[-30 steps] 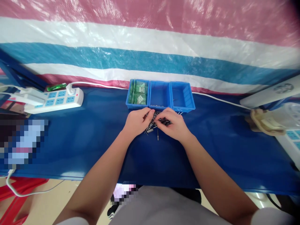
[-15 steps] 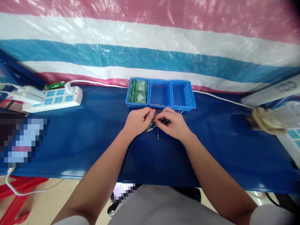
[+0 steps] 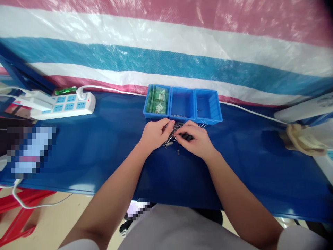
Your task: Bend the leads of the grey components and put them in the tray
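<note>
My left hand and my right hand meet over a heap of small metal parts on the blue table. Thumb and forefinger of each hand are pinched together low over the heap; whatever they grip is too small to make out. Thin dark and silver pins stick out beneath the left fingertips, beside a short grey cylinder. One loose part like a blind rivet lies just in front of the heap. Dark pieces show under my right hand, which hides part of the heap.
Behind my hands stand three joined blue bins: the left bin holds green packets, the middle bin a row of small round parts, the right bin a thin piece. A power strip and phone lie left; a bag-lined container stands right.
The whole view has shifted a little, so the table things appear farther right. Both hands stay over the heap in nearly the same pinched pose, the right fingertips slightly moved.
</note>
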